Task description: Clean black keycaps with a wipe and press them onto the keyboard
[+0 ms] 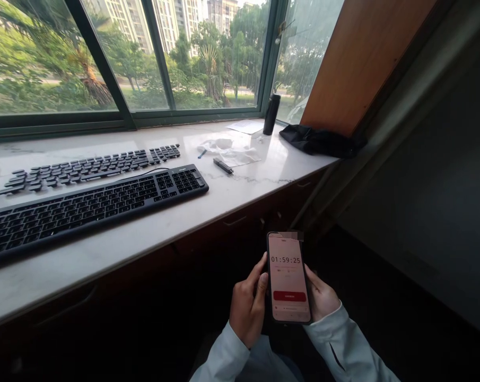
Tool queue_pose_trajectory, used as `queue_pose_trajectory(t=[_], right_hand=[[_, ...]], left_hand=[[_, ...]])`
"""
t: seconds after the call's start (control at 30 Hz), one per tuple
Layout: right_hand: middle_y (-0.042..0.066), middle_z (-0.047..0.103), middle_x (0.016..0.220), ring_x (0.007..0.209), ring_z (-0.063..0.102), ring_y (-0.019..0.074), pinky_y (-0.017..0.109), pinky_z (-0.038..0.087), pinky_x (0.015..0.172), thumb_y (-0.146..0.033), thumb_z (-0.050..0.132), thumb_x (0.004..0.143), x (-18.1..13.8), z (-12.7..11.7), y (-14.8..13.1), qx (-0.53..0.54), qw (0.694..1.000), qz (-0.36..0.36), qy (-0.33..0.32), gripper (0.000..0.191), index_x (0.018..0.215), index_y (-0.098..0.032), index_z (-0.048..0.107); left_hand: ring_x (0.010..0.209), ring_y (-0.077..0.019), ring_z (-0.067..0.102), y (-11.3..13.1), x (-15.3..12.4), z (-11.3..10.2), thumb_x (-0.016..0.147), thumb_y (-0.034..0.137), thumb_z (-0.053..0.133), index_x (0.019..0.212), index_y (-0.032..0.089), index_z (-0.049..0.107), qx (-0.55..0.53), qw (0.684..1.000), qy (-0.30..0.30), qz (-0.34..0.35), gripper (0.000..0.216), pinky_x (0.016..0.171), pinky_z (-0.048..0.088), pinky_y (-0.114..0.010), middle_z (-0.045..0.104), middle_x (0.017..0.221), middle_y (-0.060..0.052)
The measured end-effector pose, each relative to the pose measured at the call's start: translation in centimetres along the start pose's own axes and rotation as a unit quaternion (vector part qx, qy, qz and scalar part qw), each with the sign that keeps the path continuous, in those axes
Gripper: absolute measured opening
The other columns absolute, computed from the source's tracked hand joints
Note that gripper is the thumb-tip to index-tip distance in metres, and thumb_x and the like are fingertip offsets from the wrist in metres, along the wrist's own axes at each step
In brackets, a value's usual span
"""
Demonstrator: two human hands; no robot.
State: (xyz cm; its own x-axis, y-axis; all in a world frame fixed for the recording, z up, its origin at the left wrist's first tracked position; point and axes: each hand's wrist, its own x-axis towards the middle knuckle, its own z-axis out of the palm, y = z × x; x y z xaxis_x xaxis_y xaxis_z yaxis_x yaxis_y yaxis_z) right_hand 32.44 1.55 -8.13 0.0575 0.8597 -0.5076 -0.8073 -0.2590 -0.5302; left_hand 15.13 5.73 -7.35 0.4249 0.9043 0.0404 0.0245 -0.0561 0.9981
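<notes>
A smartphone (pixel 288 278) in a dark case is held upright below the counter's front edge, its screen facing me. The screen reads 01:59:25 above a red button. My left hand (pixel 249 305) grips the phone's left side, thumb along the edge. On the other side my right hand (pixel 322 295) holds the right edge, its fingers partly hidden behind the phone. A black keyboard (pixel 92 212) lies on the marble counter, and behind it rows of loose keycaps (pixel 100 165) are laid out in keyboard order.
Farther along the marble counter (pixel 240 193) are a small dark tool (pixel 223 166), a blue stick (pixel 202 154), a crumpled white tissue or bag (pixel 232 151), a white paper (pixel 245 126), a black bottle (pixel 271 114) and a black cloth or bag (pixel 319 140). Windows stand behind.
</notes>
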Motion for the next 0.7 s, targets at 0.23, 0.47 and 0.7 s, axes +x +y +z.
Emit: queue_pose_trajectory(t=[0.23, 0.47, 0.7], right_hand=[[0.008, 0.069, 0.109, 0.117, 0.055, 0.0263, 0.047, 0.039, 0.103, -0.036, 0.056, 0.085, -0.1, 0.1, 0.1, -0.004, 0.999, -0.032, 0.022, 0.032, 0.11, -0.02, 0.067], [0.006, 0.069, 0.107, 0.117, 0.055, 0.0261, 0.047, 0.039, 0.104, -0.041, 0.055, 0.086, 0.0, 0.4, 0.0, -0.048, 0.998, -0.047, 0.011, 0.032, 0.109, -0.023, 0.068], [0.007, 0.07, 0.107, 0.116, 0.056, 0.0272, 0.049, 0.038, 0.103, -0.041, 0.055, 0.086, 0.0, 1.1, -0.1, -0.047, 0.998, -0.042, 0.006, 0.031, 0.106, -0.022, 0.069]], left_hand=[[0.105, -0.0216, 0.063, 0.0, 0.1, 0.0, 0.095, 0.037, 0.038, 0.141, 0.026, 0.038, -0.001, 1.0, -0.006, 0.006, 0.047, 0.087, 0.053, -0.03, 0.06, 0.127, -0.003], [0.093, -0.0208, 0.067, 0.1, 0.4, -0.5, 0.095, 0.036, 0.039, 0.142, 0.024, 0.036, 0.016, 1.0, -0.016, 0.014, 0.049, 0.083, 0.054, -0.031, 0.064, 0.121, -0.005], [0.101, -0.0213, 0.065, 0.2, 0.6, -0.6, 0.095, 0.035, 0.04, 0.141, 0.025, 0.037, 0.011, 1.0, -0.015, 0.016, 0.047, 0.085, 0.054, -0.03, 0.062, 0.125, -0.004]])
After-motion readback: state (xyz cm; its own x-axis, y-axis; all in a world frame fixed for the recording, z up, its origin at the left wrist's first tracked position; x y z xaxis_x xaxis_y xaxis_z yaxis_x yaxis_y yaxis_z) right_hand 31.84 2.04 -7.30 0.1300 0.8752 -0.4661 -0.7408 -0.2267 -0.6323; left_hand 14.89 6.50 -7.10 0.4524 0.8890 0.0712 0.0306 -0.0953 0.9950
